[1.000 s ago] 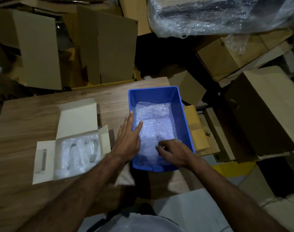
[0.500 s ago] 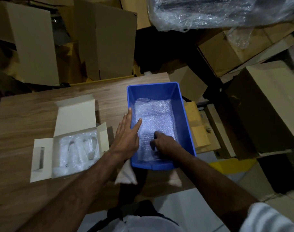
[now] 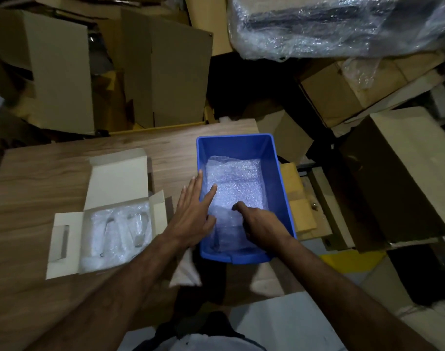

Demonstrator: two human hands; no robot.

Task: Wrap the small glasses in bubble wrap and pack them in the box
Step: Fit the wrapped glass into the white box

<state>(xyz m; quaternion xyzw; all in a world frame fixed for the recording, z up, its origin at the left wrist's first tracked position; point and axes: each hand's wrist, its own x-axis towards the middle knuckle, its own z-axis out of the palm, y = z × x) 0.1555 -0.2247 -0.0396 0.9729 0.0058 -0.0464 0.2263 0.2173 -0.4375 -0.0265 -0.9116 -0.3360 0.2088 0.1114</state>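
1. The bubble wrap [image 3: 235, 188] lies in the blue bin [image 3: 279, 188] on the wooden table [image 3: 51, 168]. It looks soft, light and a bit slippery, so a pinch at its edge should work best.
2. The small glasses [image 3: 137, 229] sit in the open white box [image 3: 115, 178], to the left. They would break easily.
3. The right hand [image 3: 261, 226] curls its fingers into the wrap.
4. The left hand [image 3: 193, 214] lies flat and spread on the bin's rim and the wrap.

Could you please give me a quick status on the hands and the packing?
Left hand flat on blue bin rim. Right hand gripping bubble wrap inside. White box open, wrapped glasses in it.
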